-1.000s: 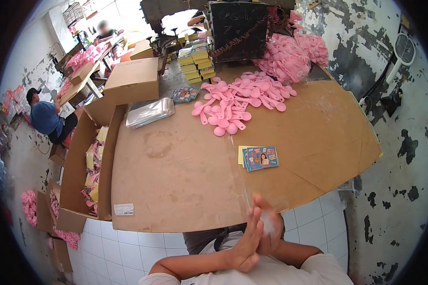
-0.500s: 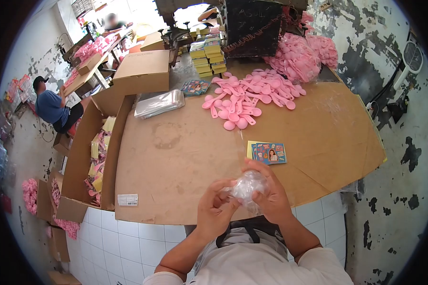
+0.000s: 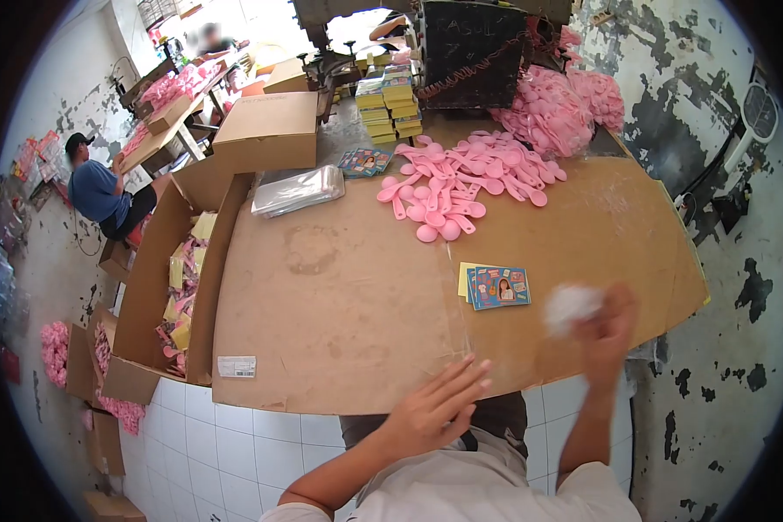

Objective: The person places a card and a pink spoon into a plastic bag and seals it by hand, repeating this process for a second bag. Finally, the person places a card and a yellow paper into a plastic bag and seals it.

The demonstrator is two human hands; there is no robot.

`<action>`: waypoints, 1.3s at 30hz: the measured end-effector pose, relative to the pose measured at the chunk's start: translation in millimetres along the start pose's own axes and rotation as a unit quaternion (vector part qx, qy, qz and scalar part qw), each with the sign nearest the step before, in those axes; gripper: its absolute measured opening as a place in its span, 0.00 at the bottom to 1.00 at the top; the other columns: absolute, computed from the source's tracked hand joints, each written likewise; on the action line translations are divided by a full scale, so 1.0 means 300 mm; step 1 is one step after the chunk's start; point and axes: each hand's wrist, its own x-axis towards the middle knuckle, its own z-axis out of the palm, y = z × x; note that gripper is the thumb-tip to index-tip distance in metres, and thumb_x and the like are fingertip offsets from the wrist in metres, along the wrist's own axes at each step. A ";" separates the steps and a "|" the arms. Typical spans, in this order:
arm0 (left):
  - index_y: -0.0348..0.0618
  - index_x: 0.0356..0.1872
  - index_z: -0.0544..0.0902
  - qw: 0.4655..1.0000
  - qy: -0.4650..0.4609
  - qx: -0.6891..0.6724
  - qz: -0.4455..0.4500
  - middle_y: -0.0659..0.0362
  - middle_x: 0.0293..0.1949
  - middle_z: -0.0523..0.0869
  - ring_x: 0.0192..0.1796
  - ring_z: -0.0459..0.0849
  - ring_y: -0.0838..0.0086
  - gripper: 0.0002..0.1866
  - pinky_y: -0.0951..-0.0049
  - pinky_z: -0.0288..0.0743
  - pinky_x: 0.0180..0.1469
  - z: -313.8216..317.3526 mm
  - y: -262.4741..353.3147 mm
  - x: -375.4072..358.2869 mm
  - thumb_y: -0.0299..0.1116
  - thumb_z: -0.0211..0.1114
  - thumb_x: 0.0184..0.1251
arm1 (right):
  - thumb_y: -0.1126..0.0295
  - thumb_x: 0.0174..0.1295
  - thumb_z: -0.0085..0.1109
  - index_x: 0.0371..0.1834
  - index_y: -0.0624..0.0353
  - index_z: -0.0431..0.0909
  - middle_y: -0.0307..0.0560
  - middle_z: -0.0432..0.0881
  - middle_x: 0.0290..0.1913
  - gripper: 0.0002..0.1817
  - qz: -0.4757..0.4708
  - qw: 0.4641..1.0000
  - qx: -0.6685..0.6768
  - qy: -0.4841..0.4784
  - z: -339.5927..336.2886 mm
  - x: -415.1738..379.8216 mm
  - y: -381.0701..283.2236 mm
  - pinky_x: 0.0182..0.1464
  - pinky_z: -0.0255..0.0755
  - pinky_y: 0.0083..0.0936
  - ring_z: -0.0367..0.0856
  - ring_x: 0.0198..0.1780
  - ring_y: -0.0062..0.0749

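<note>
At your far left, a person in a blue top and dark cap (image 3: 94, 187) is beside a work surface. Closer to you, a long carton (image 3: 217, 287) holds a jumble of pink and yellow packets (image 3: 181, 278), with its side running along the left edge of your cardboard-covered table (image 3: 365, 313). A paper label (image 3: 237, 366) sits at the table's near-left corner. Farther back is a brown box (image 3: 267, 130), with clear plastic sleeves (image 3: 297, 193) lying in a flat pile in front of it. Next come a few blue cards (image 3: 364, 162) and, behind them, tall stacks of yellow-edged cards (image 3: 393, 100).

Your left hand (image 3: 435, 409) is at the near edge, its grip apart and holding nothing, fingers stretched out. Beyond it spreads a heap of pink spoons (image 3: 465, 183). Nearer you lies a small fanned stack of picture cards (image 3: 499, 288), a yellow one showing at its left. To its right is the crumpled plastic (image 3: 574, 309), blurred, with your right hand (image 3: 613, 326) clamping its grip on it.
</note>
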 end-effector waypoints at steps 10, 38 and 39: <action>0.45 0.57 0.86 0.957 0.051 0.239 -0.153 0.51 0.62 0.86 0.59 0.89 0.51 0.19 0.57 0.85 0.57 -0.540 -0.318 0.116 0.29 0.74 0.65 | 0.76 0.70 0.61 0.78 0.60 0.69 0.56 0.71 0.78 0.31 -0.146 0.694 -0.685 0.167 -0.775 0.624 0.131 0.84 0.54 0.44 0.63 0.82 0.52; 0.41 0.46 0.92 0.923 -0.061 0.297 -0.238 0.53 0.43 0.92 0.46 0.91 0.58 0.13 0.60 0.81 0.52 -0.817 -1.008 0.441 0.40 0.76 0.70 | 0.70 0.60 0.73 0.56 0.60 0.84 0.49 0.79 0.67 0.20 -0.008 0.910 -0.357 -0.210 0.060 0.100 0.081 0.75 0.66 0.46 0.72 0.74 0.51; 0.40 0.46 0.92 0.923 -0.059 0.295 -0.239 0.52 0.44 0.92 0.46 0.91 0.59 0.14 0.60 0.81 0.52 -0.818 -1.010 0.441 0.40 0.75 0.70 | 0.70 0.60 0.73 0.56 0.60 0.84 0.50 0.79 0.67 0.20 -0.008 0.910 -0.357 -0.210 0.060 0.100 0.082 0.75 0.66 0.46 0.72 0.74 0.52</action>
